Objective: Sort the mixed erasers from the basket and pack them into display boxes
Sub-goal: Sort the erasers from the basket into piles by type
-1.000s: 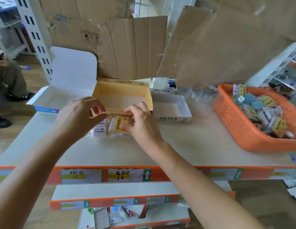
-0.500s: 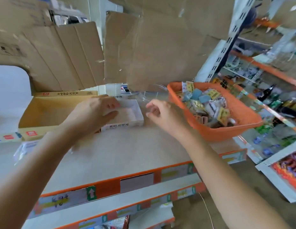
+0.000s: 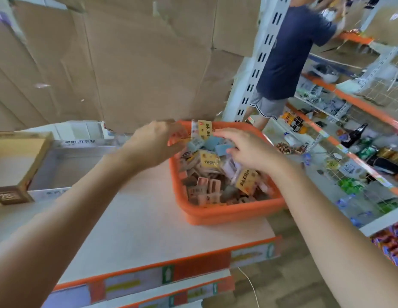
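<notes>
Over the orange basket [image 3: 227,215], the right hand [image 3: 247,152] lies spread on blue erasers [image 3: 223,148], the grip of the left hand [image 3: 155,144] unreadable in blur, display boxes [image 3: 80,142] waiting nearer the left.

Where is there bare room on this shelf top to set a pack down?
The widest bare patch of shelf top lies between the white box and the basket, down to the orange front edge. The white box and yellow box look bare inside. The basket is crowded: heaped erasers, with the left hand and right hand in it.
</notes>
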Action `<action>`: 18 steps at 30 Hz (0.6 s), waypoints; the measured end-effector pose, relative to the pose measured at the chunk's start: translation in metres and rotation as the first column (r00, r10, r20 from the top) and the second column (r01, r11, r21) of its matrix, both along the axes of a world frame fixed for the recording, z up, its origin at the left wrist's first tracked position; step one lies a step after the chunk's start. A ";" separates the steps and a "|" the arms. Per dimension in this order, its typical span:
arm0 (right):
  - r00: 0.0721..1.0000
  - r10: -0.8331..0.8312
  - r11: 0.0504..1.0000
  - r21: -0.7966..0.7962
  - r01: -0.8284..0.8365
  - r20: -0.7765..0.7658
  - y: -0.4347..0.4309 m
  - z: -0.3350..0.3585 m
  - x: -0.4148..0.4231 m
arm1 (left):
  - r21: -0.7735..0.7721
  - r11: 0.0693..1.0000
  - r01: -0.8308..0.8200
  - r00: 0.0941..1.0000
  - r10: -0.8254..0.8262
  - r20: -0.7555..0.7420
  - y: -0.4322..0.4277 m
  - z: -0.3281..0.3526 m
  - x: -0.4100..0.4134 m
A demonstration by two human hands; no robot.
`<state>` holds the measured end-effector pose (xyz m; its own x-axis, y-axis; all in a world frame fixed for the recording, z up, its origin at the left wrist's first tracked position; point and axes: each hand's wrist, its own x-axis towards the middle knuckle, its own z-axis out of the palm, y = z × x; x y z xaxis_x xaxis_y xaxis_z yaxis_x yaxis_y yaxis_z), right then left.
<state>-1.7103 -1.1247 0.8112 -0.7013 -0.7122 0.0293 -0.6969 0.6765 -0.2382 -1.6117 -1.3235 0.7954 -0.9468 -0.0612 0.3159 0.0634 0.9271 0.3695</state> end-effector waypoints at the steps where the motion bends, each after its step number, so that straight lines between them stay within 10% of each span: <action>1: 0.999 0.047 0.998 0.047 -0.048 0.017 0.001 -0.002 -0.008 | -0.016 1.000 -0.015 1.000 0.016 0.020 0.008 0.000 -0.007; 18: 0.970 0.235 0.950 0.224 -0.218 -0.053 -0.013 -0.008 -0.052 | -0.124 0.984 -0.131 0.971 0.152 0.185 0.033 -0.010 -0.051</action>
